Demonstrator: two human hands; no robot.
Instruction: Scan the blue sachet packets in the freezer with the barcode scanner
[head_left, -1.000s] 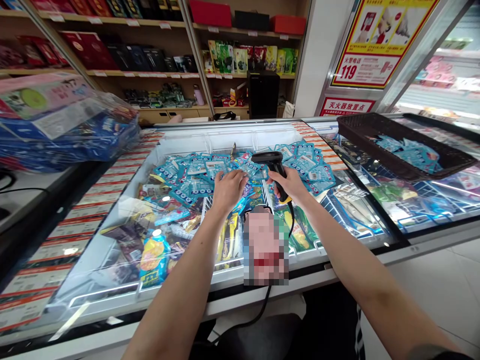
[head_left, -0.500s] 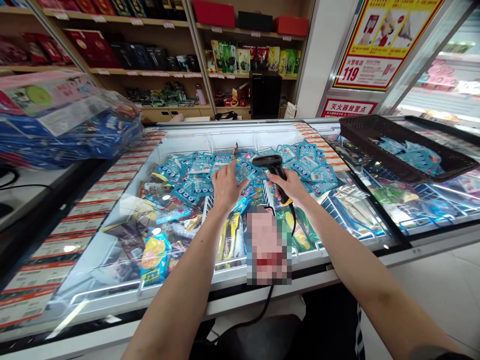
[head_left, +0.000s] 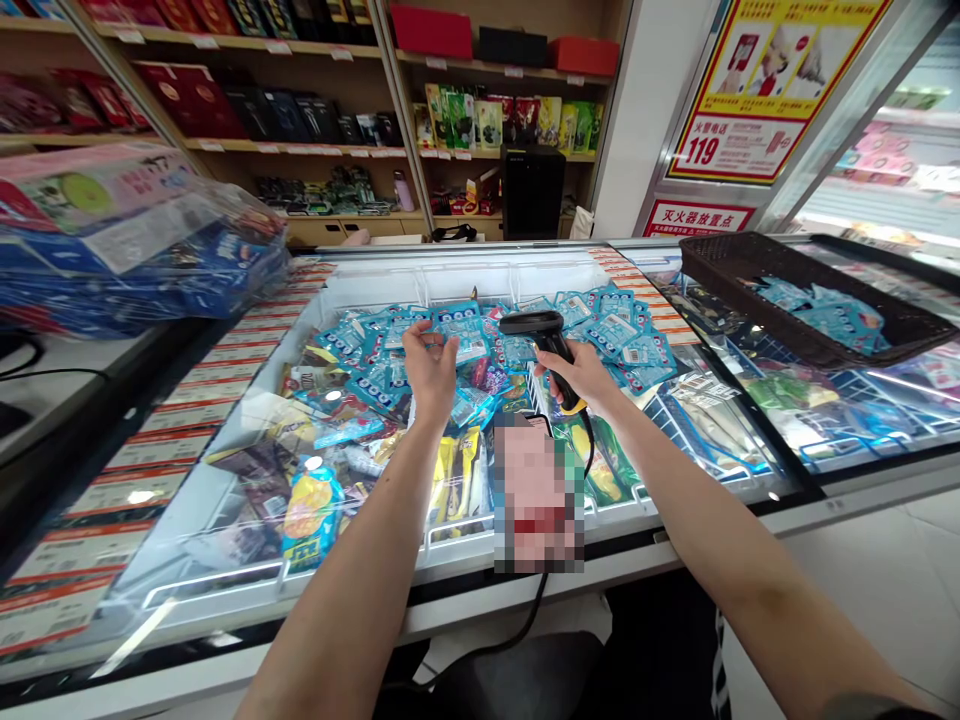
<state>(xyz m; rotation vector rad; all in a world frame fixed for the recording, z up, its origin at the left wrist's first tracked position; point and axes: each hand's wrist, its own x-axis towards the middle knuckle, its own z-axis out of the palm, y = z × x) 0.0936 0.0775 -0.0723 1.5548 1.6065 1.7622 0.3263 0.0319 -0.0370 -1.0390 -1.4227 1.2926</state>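
Note:
My right hand (head_left: pixel 576 372) is wrapped round the grip of a black and yellow barcode scanner (head_left: pixel 536 322), its head pointing left over the pile. A cable runs down from the scanner's grip. My left hand (head_left: pixel 431 375) is beside the blue packets, its fingers loosely curled and the thumb apart from them, with no held thing visible. Just right of its thumb lies a blue packet (head_left: pixel 466 330) with a white label. More flat blue packets (head_left: pixel 619 330) are spread across the freezer's glass top (head_left: pixel 247 440) on both sides of the scanner.
A dark brown basket (head_left: pixel 810 345) with more blue packets stands at the right. Plastic-wrapped boxes (head_left: pixel 127 250) are stacked at the left. A pixelated phone-like object (head_left: pixel 534 490) lies near the front edge. Price labels (head_left: pixel 142 470) line the freezer's left side.
My left hand has moved slightly left and turned, its fingers curling in from a more spread pose. The scanner in my right hand has hardly moved.

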